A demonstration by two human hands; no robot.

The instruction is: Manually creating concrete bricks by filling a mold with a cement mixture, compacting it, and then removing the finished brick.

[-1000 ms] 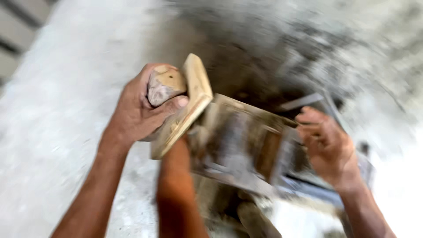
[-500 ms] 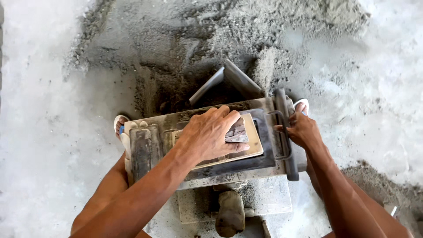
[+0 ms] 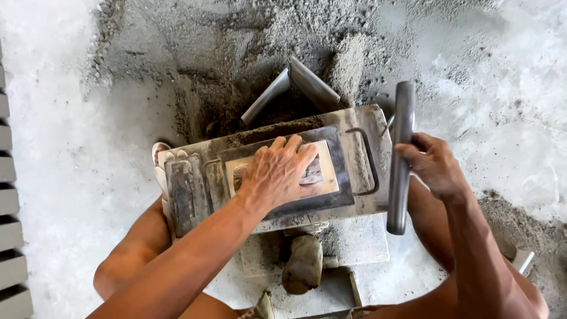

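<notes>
A grey, mortar-caked metal block mould (image 3: 360,195) sits on a low stand between my knees. My left hand (image 3: 277,174) lies flat, fingers spread, on a pale wooden tamping board (image 3: 326,177) that rests inside the mould's dark rectangular frame (image 3: 339,198). My right hand (image 3: 434,165) is shut around a thick grey metal bar (image 3: 401,153), held upright beside the mould's right end. A bent wire handle (image 3: 371,162) lies on the mould between the board and the bar.
A heap of damp grey sand-cement mix (image 3: 283,53) lies behind the mould, with a metal shovel blade (image 3: 292,85) stuck in it. A stone (image 3: 302,264) rests on the stand below the mould. Finished grey blocks (image 3: 9,177) line the left edge. My foot in a sandal (image 3: 159,156) is at the mould's left.
A second ago my left hand held the wooden board up in the air; it now presses the board into the mould. My right hand lifted the metal bar off the mould's right end.
</notes>
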